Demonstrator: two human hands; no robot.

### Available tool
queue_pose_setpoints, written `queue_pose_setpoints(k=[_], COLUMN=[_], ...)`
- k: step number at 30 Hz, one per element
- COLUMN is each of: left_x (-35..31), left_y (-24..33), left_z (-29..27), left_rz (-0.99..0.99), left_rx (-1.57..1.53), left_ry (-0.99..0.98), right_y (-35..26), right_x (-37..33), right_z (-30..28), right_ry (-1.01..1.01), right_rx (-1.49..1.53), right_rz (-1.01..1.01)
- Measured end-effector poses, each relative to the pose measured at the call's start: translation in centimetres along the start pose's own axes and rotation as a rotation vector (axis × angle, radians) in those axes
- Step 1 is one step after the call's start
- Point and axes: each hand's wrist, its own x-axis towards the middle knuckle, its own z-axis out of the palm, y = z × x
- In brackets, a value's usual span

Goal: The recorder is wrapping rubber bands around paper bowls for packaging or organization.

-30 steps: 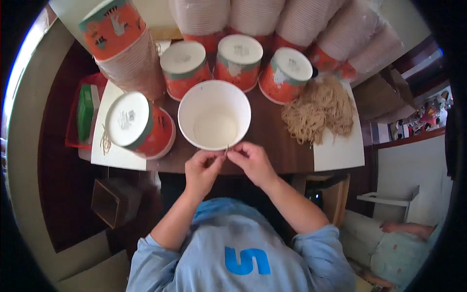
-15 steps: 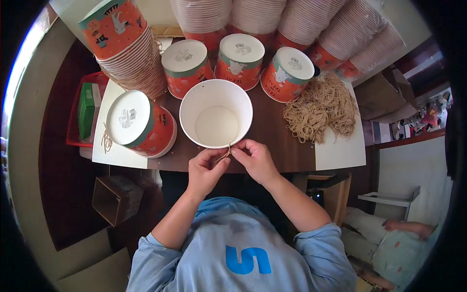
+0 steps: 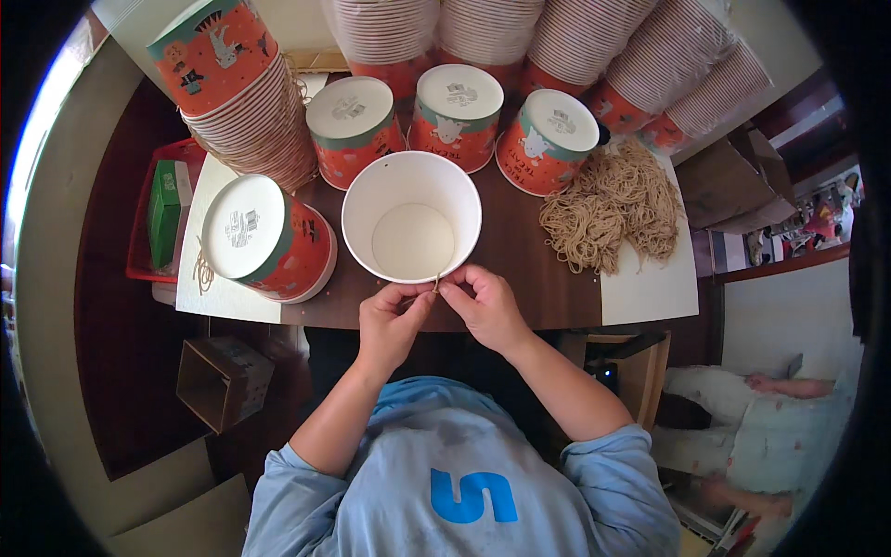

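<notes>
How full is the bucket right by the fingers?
It's empty: the bucket has its open mouth facing up, and its bare white bottom shows with nothing on it.

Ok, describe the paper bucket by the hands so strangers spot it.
At the brown tabletop, find the left hand and right hand. The paper bucket is just beyond them. Four neighbouring buckets show closed bases; its open white mouth faces up.

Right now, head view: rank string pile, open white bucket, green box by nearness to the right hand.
1. Open white bucket: just beyond the right hand.
2. String pile: to its right, farther out.
3. Green box: far left.
</notes>
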Motion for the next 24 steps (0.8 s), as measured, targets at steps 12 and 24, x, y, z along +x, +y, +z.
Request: queue_pose_setpoints(k=[12, 24], left_x=[0.0, 0.1], left_y=[0.2, -0.3], left_z=[0.2, 0.2], left_rz=[-0.065, -0.136], left_rx=[-0.063, -0.338], left_ry=[0.008, -0.056], right_y=[-0.8, -0.8], right_x=[0.1, 0.4], right_z=[-0.1, 0.3], right_ry=[0.043, 0.148], right_rx=[-0.107, -0.401], right_rz=[-0.074, -0.263])
